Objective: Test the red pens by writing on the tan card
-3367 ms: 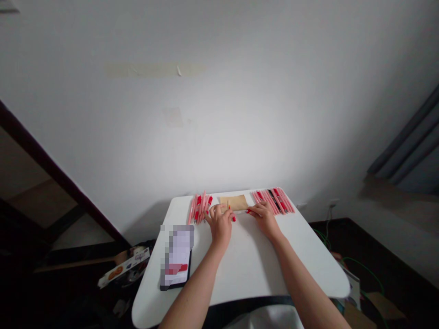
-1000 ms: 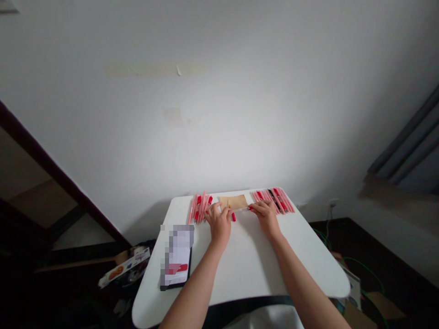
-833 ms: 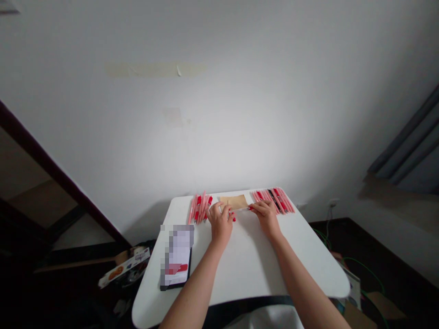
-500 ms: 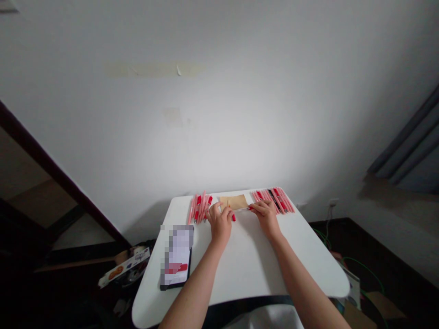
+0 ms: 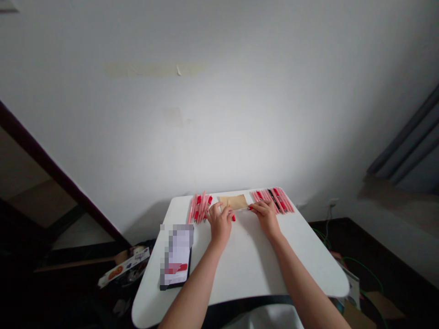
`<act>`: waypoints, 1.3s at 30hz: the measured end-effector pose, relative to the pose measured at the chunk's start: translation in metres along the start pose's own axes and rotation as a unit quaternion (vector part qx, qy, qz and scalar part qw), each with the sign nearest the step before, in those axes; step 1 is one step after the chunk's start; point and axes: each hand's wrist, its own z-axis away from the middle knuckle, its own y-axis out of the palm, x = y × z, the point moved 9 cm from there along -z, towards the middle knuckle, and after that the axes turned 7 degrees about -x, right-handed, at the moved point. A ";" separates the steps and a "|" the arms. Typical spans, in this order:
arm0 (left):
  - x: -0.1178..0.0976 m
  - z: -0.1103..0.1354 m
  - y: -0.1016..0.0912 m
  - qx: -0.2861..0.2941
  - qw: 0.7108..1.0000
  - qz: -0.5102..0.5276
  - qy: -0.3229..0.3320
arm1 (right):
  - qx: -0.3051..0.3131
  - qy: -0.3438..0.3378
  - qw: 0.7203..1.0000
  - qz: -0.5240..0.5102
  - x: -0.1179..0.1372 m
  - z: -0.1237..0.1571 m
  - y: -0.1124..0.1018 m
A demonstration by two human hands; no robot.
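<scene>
My right hand (image 5: 268, 220) has fingers clamped on the red end (image 5: 250, 208) of a slim translucent plastic tube (image 5: 242, 209) — lying crosswise before the tan paper rectangle (image 5: 235, 202), toward my left hand (image 5: 220, 225), whose grip I can't tell.

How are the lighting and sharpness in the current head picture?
In the head view, wall brightest centrally, lower corners dark; soft shadow beside the right forearm on the table; phone partly pixelated; details between left hand and right hand too small to make out.
</scene>
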 end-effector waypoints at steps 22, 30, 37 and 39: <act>0.005 0.000 0.005 0.014 0.999 -0.037 -0.013 | -0.022 -0.005 1.000 0.007 -0.009 0.000 -0.001; 0.001 0.002 0.002 -0.011 1.000 -0.025 -0.002 | -0.043 0.007 0.999 0.015 -0.009 -0.001 -0.007; -0.009 0.007 0.002 -0.037 0.998 -0.040 0.007 | -0.059 0.020 0.998 0.019 -0.009 -0.001 -0.010; -0.015 0.008 0.002 -0.036 0.998 -0.048 0.009 | -0.061 0.020 0.998 0.018 -0.008 -0.002 -0.011</act>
